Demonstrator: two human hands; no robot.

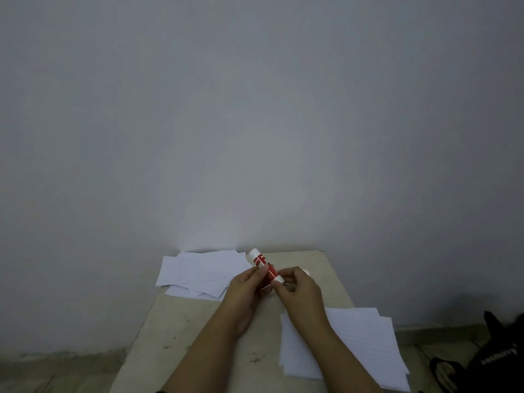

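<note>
1. Wall (255, 109) fills most of my view. Tabletop (198, 330) sits low, near edge cut off.
2. Paper: loose pile (198, 270) far left, stack (363, 344) near right, partly under the right forearm. Dark bag (493, 364) on the floor, cropped.
3. Left hand (243, 290): fingers (262, 272) curled round the barrel. Right hand (297, 287): fingertips pinch the lower white end.
4. Glue stick (262, 263): held above tabletop centre, tilted, upper end away from me. I judge it light, stiff, smooth plastic, so it could slip. Hold the barrel, twist the end.
5. Can't tell which end is the cap. White bit (306, 270) behind the right hand is unclear.
</note>
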